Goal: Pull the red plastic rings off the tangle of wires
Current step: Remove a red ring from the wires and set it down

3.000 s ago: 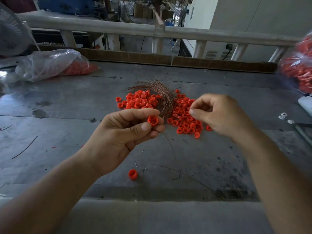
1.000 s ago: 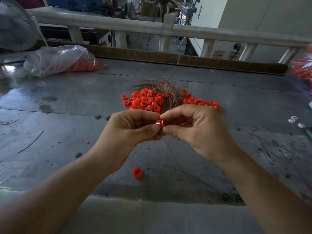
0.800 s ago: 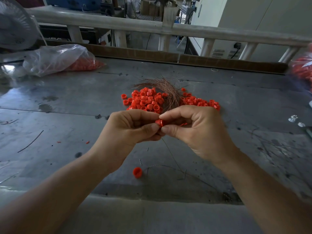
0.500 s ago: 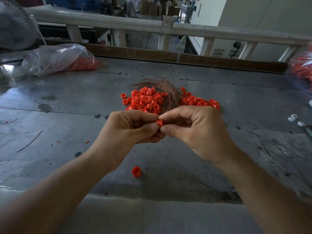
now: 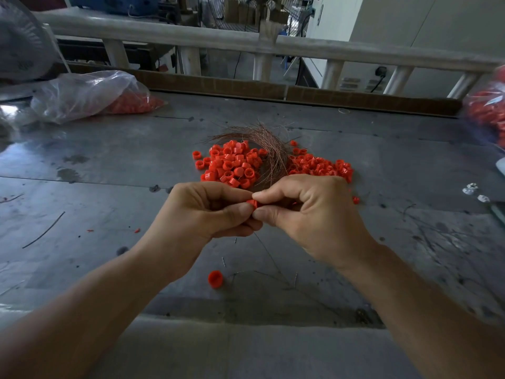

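My left hand (image 5: pixel 202 214) and my right hand (image 5: pixel 308 214) meet fingertip to fingertip above the metal table (image 5: pixel 109 165), both pinching one red plastic ring (image 5: pixel 252 202). A thin wire (image 5: pixel 269 255) trails down from the hands toward me. Behind them lies the tangle of copper wires (image 5: pixel 269 149), with a heap of red rings (image 5: pixel 231 164) on its left and another heap (image 5: pixel 318 165) on its right. A single red ring (image 5: pixel 215 279) rests on the table below my left hand.
A clear plastic bag (image 5: pixel 84 95) holding red rings lies at the back left, and another bag of rings (image 5: pixel 487 108) shows at the right edge. A fan (image 5: pixel 19 42) stands far left. Loose wire scraps (image 5: pixel 43 229) and small white parts (image 5: pixel 471 188) lie on the table. A railing (image 5: pixel 246 46) runs behind.
Three seconds ago my left hand alone held the ring and my right hand was apart. Both hands have since closed on it and stayed nearly still.
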{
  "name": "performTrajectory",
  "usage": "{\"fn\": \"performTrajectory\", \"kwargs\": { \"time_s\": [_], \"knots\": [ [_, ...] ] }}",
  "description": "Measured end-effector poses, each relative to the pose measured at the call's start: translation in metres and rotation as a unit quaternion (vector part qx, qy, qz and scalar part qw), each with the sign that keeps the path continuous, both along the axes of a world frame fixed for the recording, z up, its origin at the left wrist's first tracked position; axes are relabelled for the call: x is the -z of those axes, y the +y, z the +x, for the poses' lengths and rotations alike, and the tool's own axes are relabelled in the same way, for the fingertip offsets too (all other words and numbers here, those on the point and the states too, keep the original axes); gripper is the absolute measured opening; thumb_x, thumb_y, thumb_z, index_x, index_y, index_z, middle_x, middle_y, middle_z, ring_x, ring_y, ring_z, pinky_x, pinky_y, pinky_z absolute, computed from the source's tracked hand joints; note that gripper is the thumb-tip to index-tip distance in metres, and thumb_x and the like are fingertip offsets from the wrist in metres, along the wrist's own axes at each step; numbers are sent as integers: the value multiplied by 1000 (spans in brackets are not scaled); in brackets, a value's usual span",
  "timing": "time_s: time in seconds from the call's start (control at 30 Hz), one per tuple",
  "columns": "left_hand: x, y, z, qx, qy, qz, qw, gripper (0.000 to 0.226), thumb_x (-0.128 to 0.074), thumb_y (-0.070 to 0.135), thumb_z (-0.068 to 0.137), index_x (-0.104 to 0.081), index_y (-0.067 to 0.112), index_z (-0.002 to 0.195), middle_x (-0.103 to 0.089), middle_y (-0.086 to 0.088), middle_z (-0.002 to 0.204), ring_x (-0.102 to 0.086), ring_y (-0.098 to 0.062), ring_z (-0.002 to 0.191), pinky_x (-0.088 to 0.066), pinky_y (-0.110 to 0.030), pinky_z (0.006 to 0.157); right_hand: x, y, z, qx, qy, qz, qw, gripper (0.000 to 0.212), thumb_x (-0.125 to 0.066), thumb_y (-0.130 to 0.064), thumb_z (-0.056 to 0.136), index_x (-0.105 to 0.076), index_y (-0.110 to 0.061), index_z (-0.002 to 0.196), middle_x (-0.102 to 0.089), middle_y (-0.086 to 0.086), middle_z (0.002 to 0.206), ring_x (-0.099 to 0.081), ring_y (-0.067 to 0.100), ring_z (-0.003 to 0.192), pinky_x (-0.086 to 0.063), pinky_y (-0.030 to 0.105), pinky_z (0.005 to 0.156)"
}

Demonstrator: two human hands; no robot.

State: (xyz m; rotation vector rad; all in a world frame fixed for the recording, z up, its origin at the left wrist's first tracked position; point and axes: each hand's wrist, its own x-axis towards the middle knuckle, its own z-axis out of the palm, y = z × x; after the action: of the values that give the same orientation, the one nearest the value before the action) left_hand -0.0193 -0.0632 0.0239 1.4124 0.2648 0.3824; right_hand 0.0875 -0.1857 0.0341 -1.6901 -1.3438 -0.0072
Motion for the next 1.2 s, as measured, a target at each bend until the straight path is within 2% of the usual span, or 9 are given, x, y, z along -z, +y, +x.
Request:
{"fn": "performTrajectory", "kwargs": {
  "time_s": [0.23, 0.37, 0.5, 0.67, 0.77, 0.9, 1.03, 1.1, 1.2],
  "knots": [
    [0, -2, 0, 16, 4, -32, 999, 18, -64, 12, 57, -76, 13, 70, -71, -9, 67, -69, -16, 62, -52, -16, 53, -1, -2, 4, -35, 61, 22, 997, 28, -75, -11, 64, -67, -13, 90, -60, -20, 73, -61, -9, 68, -45, 6, 61],
    [-1, -2, -1, 24, 7, -31, 999, 18, -65, 14, 55, -76, 13, 70, -71, -10, 65, -69, -15, 60, -52, -16, 52, -1, -2, 4, -44, 42, 21, 998, 23, -75, -17, 63, -68, -13, 85, -60, -18, 74, -63, -3, 72, -48, 8, 64],
    [-1, -1, -2, 42, 11, -40, 998, 18, -65, 14, 54, -75, 11, 69, -70, -10, 63, -68, -15, 58, -52, -16, 51, -3, -2, 5, -64, 100, 3, 993, 16, -72, -27, 60, -66, -24, 74, -64, -13, 69, -64, 3, 68, -52, 16, 64],
    [-3, 1, -3, 86, 16, -71, 994, 18, -67, 13, 54, -74, 13, 70, -68, -11, 63, -68, -17, 57, -52, -18, 50, -5, -3, 9, -98, 118, -48, 987, 34, -69, -30, 60, -66, -27, 94, -62, -8, 73, -61, 4, 73, -51, 16, 73],
    [-2, 2, -4, 104, 16, -86, 991, 26, -68, 10, 57, -70, 10, 83, -68, -12, 65, -68, -19, 57, -52, -19, 48, -7, -4, 10, -121, 73, -92, 986, 33, -67, -29, 67, -64, -23, 100, -61, -5, 80, -58, 4, 80, -47, 15, 75],
    [0, 3, -4, 114, 0, -112, 987, 54, -77, 15, 56, -58, 6, 106, -68, -16, 70, -69, -24, 61, -53, -21, 50, -8, -4, 9, -115, 31, -108, 987, 16, -66, -23, 75, -69, -17, 89, -55, -9, 79, -52, 0, 76, -41, 11, 70],
    [-2, 1, -5, 101, -34, -12, 994, 76, -83, 42, 53, -52, 16, 116, -70, -17, 76, -70, -28, 69, -54, -24, 56, -6, -2, 3, -83, 17, -94, 992, 15, -62, -25, 78, -67, -11, 82, -51, -12, 74, -48, -2, 70, -38, 10, 65],
    [-3, -1, -5, 89, -38, 35, 995, 75, -80, 42, 55, -49, 17, 119, -70, -17, 76, -70, -27, 66, -54, -23, 55, -6, -2, 0, -80, 12, -97, 992, 12, -63, -23, 80, -65, -11, 81, -50, -13, 75, -49, 0, 71, -39, 11, 65],
    [-3, -2, -7, 90, -52, 34, 994, 69, -78, 37, 59, -49, 21, 119, -70, -16, 71, -69, -27, 62, -53, -24, 52, -7, -2, -5, -83, 29, -101, 991, 5, -65, -15, 82, -62, -13, 79, -51, -12, 75, -50, 1, 71, -41, 13, 64]
  ]
}}
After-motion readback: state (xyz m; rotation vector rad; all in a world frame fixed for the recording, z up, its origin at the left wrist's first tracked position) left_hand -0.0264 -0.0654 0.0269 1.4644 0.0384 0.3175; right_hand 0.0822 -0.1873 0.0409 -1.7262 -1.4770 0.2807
